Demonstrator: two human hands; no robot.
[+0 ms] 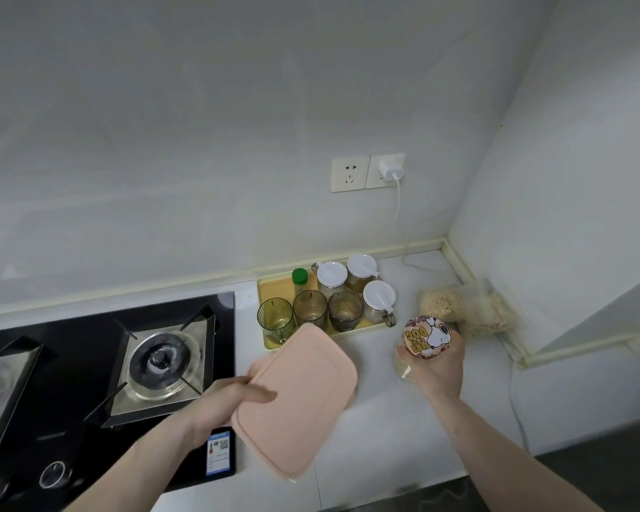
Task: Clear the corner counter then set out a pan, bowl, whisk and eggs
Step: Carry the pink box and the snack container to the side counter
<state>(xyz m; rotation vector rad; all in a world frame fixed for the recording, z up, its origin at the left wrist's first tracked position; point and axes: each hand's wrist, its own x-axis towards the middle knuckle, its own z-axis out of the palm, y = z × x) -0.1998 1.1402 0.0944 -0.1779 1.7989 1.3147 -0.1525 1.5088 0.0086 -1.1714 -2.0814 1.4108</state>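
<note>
Clearing step in hand, by judgement: two things lifted off the corner counter (377, 412) in the lower middle of the frame.

Left hand (222, 400), at lower centre, closed on the edge of a pink lidded container (296, 400), thumb on top of the lid, other fingers hidden underneath. Container tilted, one long edge higher, and partly over the edge of the gas stove (100, 375) at lower left.

Right hand (436, 360), right of centre, wrapped around a glass jar with a cartoon lid (426, 338); jar leaning toward the camera, its base hidden, so impossible to tell whether touching the counter or already raised.

Not yet cleared, toward the centre right of the frame: a yellow tray (348, 332) with glasses and white-lidded jars, and a clear bag of oats (466, 308) in the very corner, blurred. No pan, bowl, whisk or eggs visible anywhere.

To do this step well: better to level the pink container before carrying, since the lid seal is not confirmed. Firm grip on the jar body, not only the lid. Good to keep away from the white cable (399, 201) hanging from the wall socket.
</note>
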